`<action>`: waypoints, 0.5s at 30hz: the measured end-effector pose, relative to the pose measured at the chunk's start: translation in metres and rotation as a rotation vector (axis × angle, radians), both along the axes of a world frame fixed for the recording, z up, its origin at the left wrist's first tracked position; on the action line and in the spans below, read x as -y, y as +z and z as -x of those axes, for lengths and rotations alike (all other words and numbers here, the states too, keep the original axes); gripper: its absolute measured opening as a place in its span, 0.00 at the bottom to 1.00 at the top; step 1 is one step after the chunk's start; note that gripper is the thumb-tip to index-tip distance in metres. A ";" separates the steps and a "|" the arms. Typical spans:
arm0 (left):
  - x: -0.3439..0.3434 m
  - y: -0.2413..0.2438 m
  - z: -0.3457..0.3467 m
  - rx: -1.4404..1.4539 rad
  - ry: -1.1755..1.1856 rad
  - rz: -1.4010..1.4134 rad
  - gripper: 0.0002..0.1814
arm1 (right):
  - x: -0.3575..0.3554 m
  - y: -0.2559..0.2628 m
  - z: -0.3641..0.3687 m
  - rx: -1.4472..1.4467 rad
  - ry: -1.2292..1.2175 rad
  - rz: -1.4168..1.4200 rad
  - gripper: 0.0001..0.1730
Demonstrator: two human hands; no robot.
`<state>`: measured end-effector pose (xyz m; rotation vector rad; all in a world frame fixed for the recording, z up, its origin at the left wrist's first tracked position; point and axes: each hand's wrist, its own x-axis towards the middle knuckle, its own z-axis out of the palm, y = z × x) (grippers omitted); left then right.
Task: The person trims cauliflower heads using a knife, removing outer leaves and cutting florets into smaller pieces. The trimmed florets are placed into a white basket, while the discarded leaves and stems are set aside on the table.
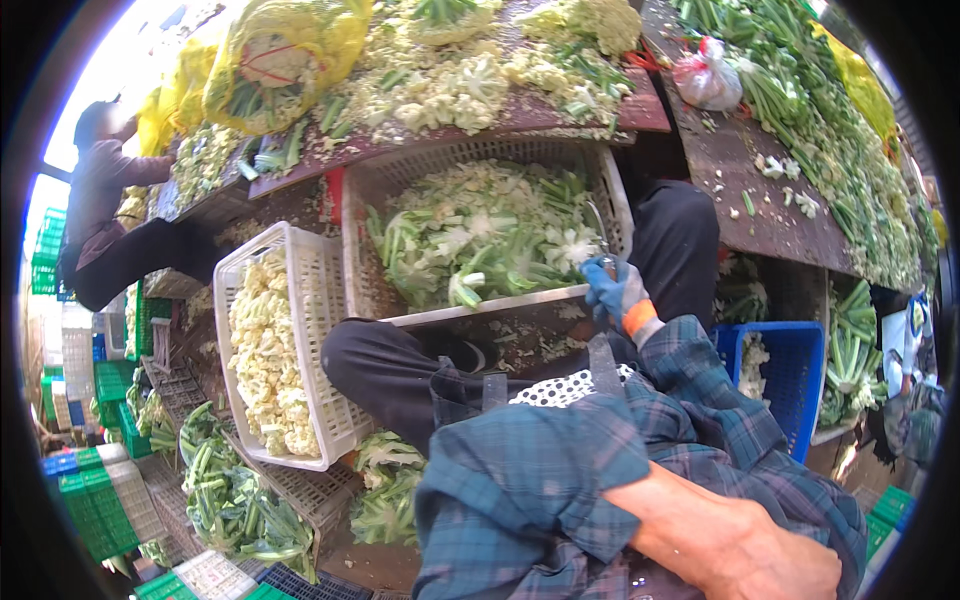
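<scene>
My right hand [616, 291], in a blue glove with an orange cuff, grips a small curved knife [598, 225] by its handle. Its blade points up over the near right corner of a white plastic crate [480, 301]. Cut cauliflower leaves and stems [480, 232] fill that crate, which stands before my knees. Bare and ungloved, my left hand [780, 559] reaches across my body to the lower right. Its fingers are turned away, so whether it holds anything is hidden. Left of my knee, a tilted white crate [330, 360] holds cauliflower florets [270, 360].
Cauliflower pieces cover the table [660, 112] ahead, beside a yellow mesh bag [285, 67]. Leaves are heaped on the right table [757, 217], with a tied plastic bag [707, 79]. A blue crate [795, 382] stands at my right. Another person [112, 187] works at far left.
</scene>
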<state>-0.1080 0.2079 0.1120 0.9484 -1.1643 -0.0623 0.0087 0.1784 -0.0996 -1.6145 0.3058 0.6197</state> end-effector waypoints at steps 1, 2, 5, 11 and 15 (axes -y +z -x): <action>0.001 -0.002 0.002 -0.004 -0.031 0.013 0.07 | 0.000 -0.002 0.000 0.004 0.012 -0.015 0.14; 0.000 -0.006 0.002 -0.010 -0.054 0.029 0.07 | 0.000 -0.004 -0.003 -0.006 0.027 -0.018 0.14; -0.008 -0.024 -0.046 0.010 0.087 0.047 0.07 | 0.006 -0.017 -0.001 0.039 0.023 -0.014 0.13; -0.055 -0.083 -0.113 -0.071 0.769 -0.177 0.06 | 0.025 -0.064 -0.003 0.376 0.137 0.168 0.11; -0.112 -0.129 -0.126 -0.431 0.883 -0.637 0.30 | 0.001 -0.010 -0.002 0.017 0.083 0.001 0.12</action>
